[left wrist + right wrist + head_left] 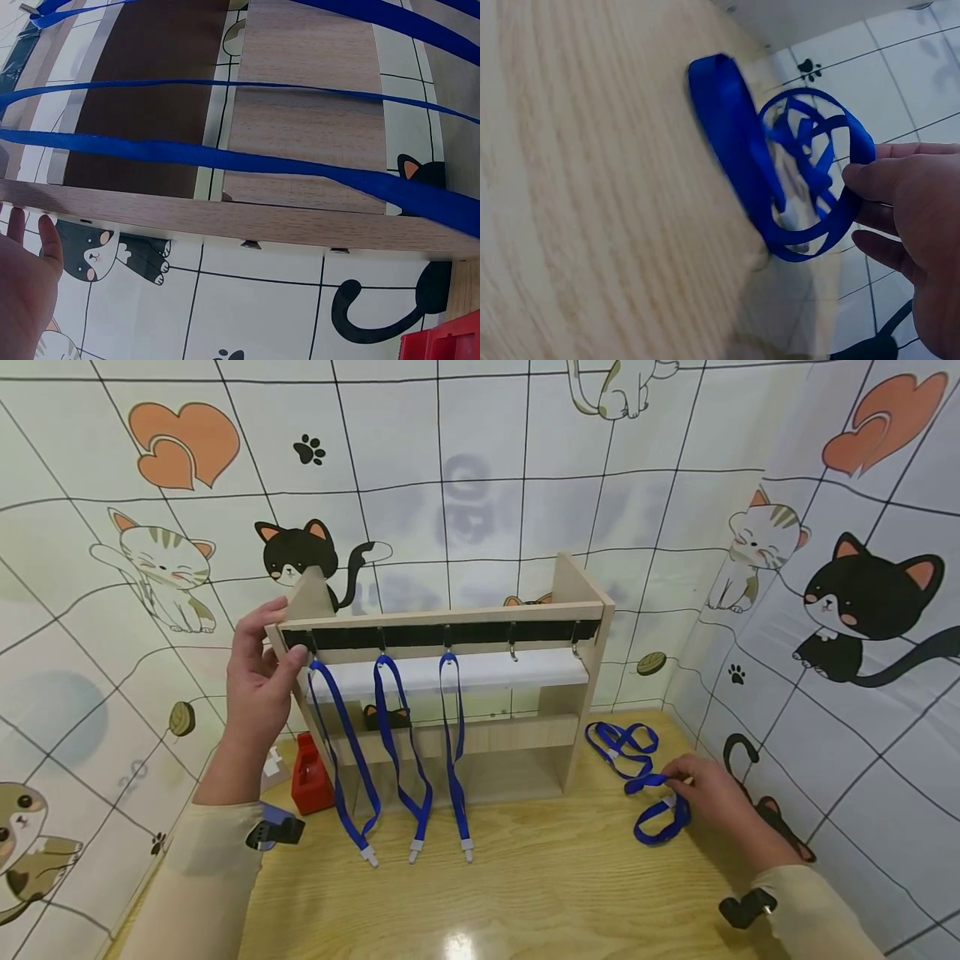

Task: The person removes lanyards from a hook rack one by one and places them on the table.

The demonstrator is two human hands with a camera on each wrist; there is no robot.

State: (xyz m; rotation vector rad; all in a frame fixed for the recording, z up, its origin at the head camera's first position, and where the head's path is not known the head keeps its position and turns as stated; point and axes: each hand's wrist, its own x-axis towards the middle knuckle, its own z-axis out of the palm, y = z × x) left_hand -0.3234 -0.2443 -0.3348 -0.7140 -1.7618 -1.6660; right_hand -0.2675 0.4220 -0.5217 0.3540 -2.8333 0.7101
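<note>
A small wooden rack (517,734) with a row of hooks (513,643) along its dark strip stands on the table. My left hand (258,693) grips its upper left corner, thumb at the front. Three blue lanyards, a left one (350,727), a middle one (388,714) and a right one (454,768), hang from the hooks, clips downward. To the right of the rack, my right hand (708,789) pinches another blue lanyard (862,150) between thumb and fingers; its loops hang just over the table. Beside it lies a further tangled blue lanyard (618,739).
Left of the rack stands a red holder (311,789), with a small white object (274,770) behind it. The wooden table (517,877) runs toward me. Cat-patterned wall covering (480,527) encloses the back and both sides closely.
</note>
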